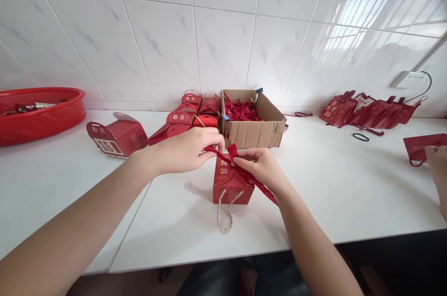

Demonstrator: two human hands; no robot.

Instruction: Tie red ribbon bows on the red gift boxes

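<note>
In front of me a small red gift box stands upright on the white table, with pale lettering on its top. A twisted gold rope handle hangs from its near side onto the table. My left hand pinches one end of a red ribbon above the box's far left corner. My right hand grips the same ribbon near a raised loop over the middle of the lid. From that hand a ribbon tail runs down to the right, partly behind my wrist.
Behind the box stands a cardboard box full of red ribbons. Several red boxes sit beside it, another red box farther left. A red plastic basin is at far left. Red bags lie right, near another person's hand.
</note>
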